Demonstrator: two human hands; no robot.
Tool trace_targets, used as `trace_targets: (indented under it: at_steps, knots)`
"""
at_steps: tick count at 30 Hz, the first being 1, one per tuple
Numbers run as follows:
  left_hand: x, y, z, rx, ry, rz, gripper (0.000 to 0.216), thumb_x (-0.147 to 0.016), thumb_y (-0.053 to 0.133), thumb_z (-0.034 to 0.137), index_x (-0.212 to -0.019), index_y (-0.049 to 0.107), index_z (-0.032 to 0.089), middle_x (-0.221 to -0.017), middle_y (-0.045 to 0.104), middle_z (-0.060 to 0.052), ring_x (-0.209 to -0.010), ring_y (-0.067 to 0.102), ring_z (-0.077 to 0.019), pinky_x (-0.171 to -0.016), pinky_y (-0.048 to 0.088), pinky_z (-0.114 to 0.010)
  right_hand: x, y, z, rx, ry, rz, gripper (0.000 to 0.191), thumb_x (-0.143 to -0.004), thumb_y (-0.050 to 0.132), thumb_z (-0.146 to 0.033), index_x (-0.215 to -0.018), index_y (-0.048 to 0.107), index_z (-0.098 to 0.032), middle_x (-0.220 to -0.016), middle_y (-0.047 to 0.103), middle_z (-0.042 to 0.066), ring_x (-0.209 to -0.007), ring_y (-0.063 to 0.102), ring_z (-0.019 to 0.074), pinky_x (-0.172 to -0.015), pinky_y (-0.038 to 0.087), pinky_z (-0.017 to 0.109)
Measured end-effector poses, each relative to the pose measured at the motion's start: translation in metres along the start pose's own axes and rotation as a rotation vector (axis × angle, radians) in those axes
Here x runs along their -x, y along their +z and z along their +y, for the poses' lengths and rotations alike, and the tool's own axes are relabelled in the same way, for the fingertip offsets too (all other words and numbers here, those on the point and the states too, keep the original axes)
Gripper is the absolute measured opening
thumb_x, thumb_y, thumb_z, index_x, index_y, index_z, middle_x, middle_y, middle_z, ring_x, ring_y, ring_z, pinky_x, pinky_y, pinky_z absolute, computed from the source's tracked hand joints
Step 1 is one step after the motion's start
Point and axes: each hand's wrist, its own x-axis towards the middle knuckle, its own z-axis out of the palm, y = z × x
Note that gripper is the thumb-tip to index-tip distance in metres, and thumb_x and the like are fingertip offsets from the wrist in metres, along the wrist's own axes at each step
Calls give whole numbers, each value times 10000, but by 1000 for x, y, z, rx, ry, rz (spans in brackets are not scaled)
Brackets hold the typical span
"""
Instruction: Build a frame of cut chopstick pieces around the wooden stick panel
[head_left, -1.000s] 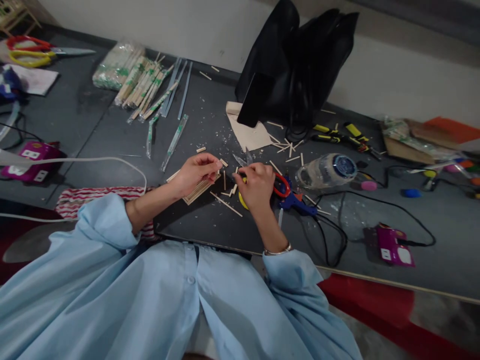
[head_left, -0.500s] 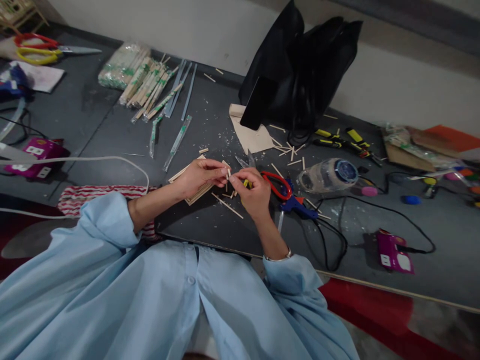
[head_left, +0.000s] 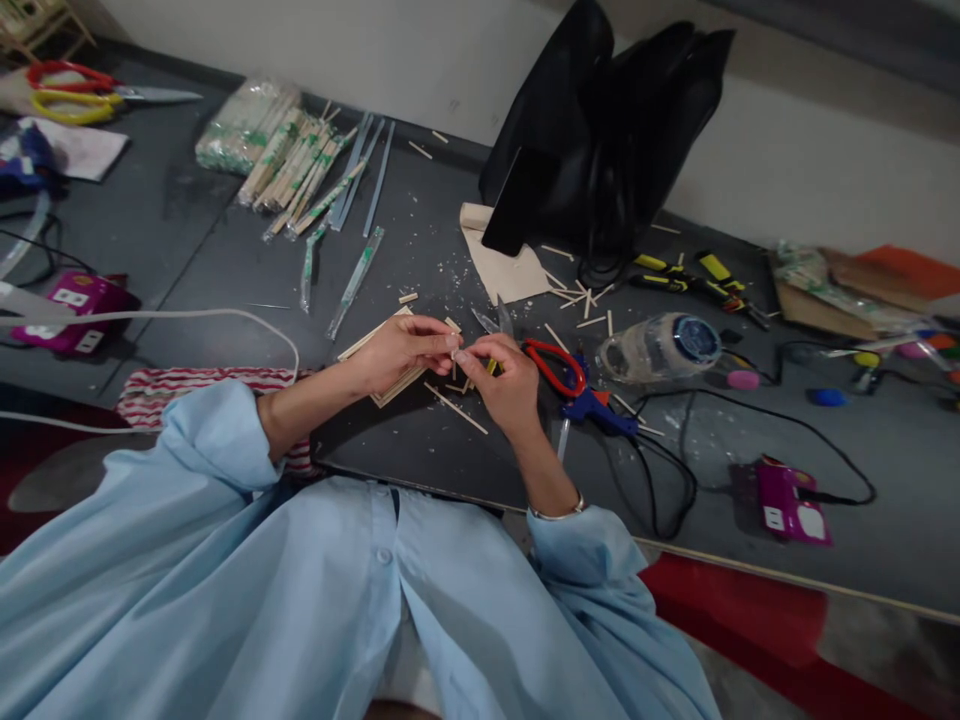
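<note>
Pinching a small wooden stick (head_left: 454, 354) with the left hand (head_left: 405, 350) and the right hand (head_left: 507, 382), fingers nearly meeting just above the desk (head_left: 420, 442). Reaching over a flat stick panel (head_left: 396, 389) with the left, covering part of the open scissors (head_left: 580, 378) with the right.

Two scissors (head_left: 129, 94), two purple boxes (head_left: 786, 498), one bottle (head_left: 649, 348)

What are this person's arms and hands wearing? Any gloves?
No gloves! The left hand and right hand are bare. The left sleeve and right sleeve are light blue and look folded back, so the forearms show. A thin, shiny bracelet circles the right arm.
</note>
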Motion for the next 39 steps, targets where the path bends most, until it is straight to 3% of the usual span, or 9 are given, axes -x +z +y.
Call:
trace_targets:
  at_steps: [5,10,15,20,25,30,35,39]
  knots:
    - [0,-1,3,-16,-18,33,293,-632,911,286,-783,737,105,-655,694,-10,-561,652,-95,-598,549,-226,0,-7,-2,-47,30,31,172,-869,679,-396,-924,700,-235,-882,691,19,-821,642,181,-776,537,341]
    - [0,0,3,-31,-20,25,261,-648,894,283,-759,731,111,-617,672,0,-529,623,-86,-572,527,-216,2,-9,-8,-13,-74,-48,327,-846,715,-379,-1148,672,-261,-1022,688,41,-892,636,198,-804,541,360]
    - [1,1,0,-166,-13,47,255,-633,890,257,-772,734,110,-578,668,7,-466,584,-78,-500,475,-193,1,-6,-4,51,-106,-84,91,-898,635,-303,-930,688,-237,-874,685,27,-828,630,186,-798,520,348]
    - [-1,0,2,-301,41,130,201,-688,852,249,-763,719,117,-569,635,30,-461,554,-58,-477,436,-176,-4,-10,13,176,-44,-87,101,-876,595,-260,-818,673,-230,-800,671,18,-777,614,190,-786,498,350]
    - [-5,-6,5,-186,133,179,179,-714,836,259,-755,710,139,-643,646,29,-517,564,-46,-554,491,-191,-16,-11,22,384,-60,-85,120,-883,596,-262,-839,705,-238,-793,689,38,-782,609,215,-788,486,371]
    - [-6,-10,4,-79,188,200,224,-698,862,303,-791,726,151,-668,672,18,-569,618,-62,-580,512,-187,-29,14,23,547,-41,-64,154,-909,611,-299,-840,718,-212,-834,687,92,-855,620,259,-817,486,418]
    - [-5,-9,6,-65,127,218,243,-690,874,302,-799,715,153,-685,693,11,-631,665,-85,-622,536,-202,-34,35,26,455,39,-29,178,-909,611,-293,-780,703,-212,-797,682,58,-828,631,218,-851,496,405]
    - [-6,-9,6,-48,105,228,261,-694,873,313,-833,718,155,-711,707,8,-675,686,-99,-673,559,-225,-30,29,12,86,202,27,157,-865,654,-323,-813,728,-194,-778,713,33,-718,626,171,-750,510,340]
